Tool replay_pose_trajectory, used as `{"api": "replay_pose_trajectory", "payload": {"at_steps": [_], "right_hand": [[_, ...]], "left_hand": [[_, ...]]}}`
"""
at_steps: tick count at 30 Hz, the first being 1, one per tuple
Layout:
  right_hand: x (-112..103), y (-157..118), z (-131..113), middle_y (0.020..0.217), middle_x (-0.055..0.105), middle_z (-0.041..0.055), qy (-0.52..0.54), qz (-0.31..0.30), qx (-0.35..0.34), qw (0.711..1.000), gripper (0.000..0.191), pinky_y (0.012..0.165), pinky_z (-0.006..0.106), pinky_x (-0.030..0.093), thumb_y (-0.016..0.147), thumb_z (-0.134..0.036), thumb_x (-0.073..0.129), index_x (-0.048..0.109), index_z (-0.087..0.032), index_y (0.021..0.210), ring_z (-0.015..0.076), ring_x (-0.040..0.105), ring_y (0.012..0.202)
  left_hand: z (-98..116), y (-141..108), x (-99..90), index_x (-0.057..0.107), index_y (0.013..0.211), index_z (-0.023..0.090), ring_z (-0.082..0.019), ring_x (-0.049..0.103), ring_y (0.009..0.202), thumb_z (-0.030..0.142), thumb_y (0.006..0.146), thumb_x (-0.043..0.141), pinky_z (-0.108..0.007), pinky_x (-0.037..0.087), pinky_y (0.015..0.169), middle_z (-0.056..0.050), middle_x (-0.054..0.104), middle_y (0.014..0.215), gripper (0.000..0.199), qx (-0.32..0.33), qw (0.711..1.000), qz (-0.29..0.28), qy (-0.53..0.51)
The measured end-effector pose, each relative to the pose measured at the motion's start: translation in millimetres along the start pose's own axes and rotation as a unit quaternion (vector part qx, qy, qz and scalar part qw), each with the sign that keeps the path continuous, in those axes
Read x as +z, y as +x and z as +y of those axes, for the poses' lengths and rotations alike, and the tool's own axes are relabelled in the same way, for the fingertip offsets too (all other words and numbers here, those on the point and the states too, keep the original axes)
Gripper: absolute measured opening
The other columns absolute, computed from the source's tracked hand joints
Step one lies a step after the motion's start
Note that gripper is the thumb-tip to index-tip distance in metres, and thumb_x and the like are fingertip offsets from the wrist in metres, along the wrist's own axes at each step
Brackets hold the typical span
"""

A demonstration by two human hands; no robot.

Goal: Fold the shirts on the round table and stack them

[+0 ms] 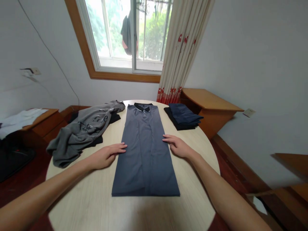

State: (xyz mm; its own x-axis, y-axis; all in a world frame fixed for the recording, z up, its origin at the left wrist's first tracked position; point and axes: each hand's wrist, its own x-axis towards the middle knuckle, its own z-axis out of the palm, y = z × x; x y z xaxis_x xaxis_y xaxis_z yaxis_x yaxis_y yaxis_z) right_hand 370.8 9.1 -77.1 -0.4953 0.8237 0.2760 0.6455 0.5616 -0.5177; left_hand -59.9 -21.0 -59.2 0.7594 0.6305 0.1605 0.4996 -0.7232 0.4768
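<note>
A grey-blue polo shirt point(144, 154) lies flat on the round table, its sides folded in to make a long strip. Its black collar point(143, 106) faces the window and the hem points toward me. My left hand point(107, 155) rests at the shirt's left edge, fingertips touching the cloth, fingers stretched out. Over at the right edge, a little farther up, my right hand point(177, 146) lies with its fingers extended onto the fabric. Neither hand grips anything.
On the table's point(96, 199) left lies a rumpled grey garment point(81, 131) over black cloth. Folded dark clothes point(184, 117) are stacked at the right. Beyond stand a wooden desk point(209, 99), a curtain point(183, 48) and a window point(149, 38). A white cloth point(19, 120) lies far left.
</note>
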Motion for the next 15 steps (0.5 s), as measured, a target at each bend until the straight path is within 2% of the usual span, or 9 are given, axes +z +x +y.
{"api": "replay_pose_trajectory", "payload": {"at_steps": [3,5,7,12,15], "right_hand": [[-6.2,-16.6,-10.2,0.146,0.058,0.0106,0.013,-0.021,-0.021,0.999,0.049,0.119,0.054,0.035,0.08,-0.01,0.053,0.075,-0.024,0.121,0.0283,0.047,0.142],[-6.1,-27.8,-23.4,0.148,0.056,0.0093,0.026,-0.05,-0.038,0.998,0.048,0.119,0.059,0.031,0.079,-0.011,0.058,0.074,-0.027,0.121,0.03,0.041,0.146],[-2.5,-38.1,-36.4,0.149,0.055,0.0088,0.041,-0.073,-0.052,0.995,0.047,0.119,0.061,0.028,0.079,-0.011,0.061,0.075,-0.029,0.12,0.0306,0.04,0.146],[1.2,-57.4,-66.5,0.132,0.068,0.0097,0.067,-0.068,-0.056,0.994,0.028,0.119,0.063,0.026,0.084,-0.012,0.057,0.078,-0.026,0.098,0.0287,0.058,0.131],[-18.0,-63.4,-97.3,0.113,0.075,0.0083,0.119,-0.118,-0.041,0.985,0.02,0.117,0.057,0.032,0.088,-0.019,0.058,0.077,-0.025,0.091,0.0262,0.066,0.118]], "left_hand": [[4.0,-8.4,-2.1,0.07,0.126,0.022,-0.026,0.047,0.143,0.025,0.099,0.049,-0.047,0.037,0.12,-0.009,0.06,0.145,0.035,0.021,1.0,-0.005,0.003],[9.2,-9.9,1.9,0.071,0.123,0.022,-0.028,0.047,0.142,0.031,0.097,0.056,-0.049,0.037,0.119,-0.011,0.061,0.143,0.031,0.052,0.999,-0.014,-0.004],[14.0,-9.9,7.8,0.073,0.118,0.022,-0.027,0.048,0.141,0.033,0.097,0.058,-0.048,0.039,0.117,-0.011,0.063,0.141,0.028,0.075,0.997,-0.016,-0.022],[34.9,-12.8,12.3,0.074,0.099,0.022,-0.023,0.059,0.13,0.03,0.101,0.049,-0.039,0.047,0.109,-0.009,0.073,0.125,0.027,0.059,0.997,0.001,-0.053],[65.1,-19.5,-3.2,0.074,0.099,0.024,-0.022,0.069,0.114,0.033,0.1,0.05,-0.036,0.052,0.1,-0.008,0.077,0.114,0.027,0.042,0.992,-0.031,-0.117]]}}
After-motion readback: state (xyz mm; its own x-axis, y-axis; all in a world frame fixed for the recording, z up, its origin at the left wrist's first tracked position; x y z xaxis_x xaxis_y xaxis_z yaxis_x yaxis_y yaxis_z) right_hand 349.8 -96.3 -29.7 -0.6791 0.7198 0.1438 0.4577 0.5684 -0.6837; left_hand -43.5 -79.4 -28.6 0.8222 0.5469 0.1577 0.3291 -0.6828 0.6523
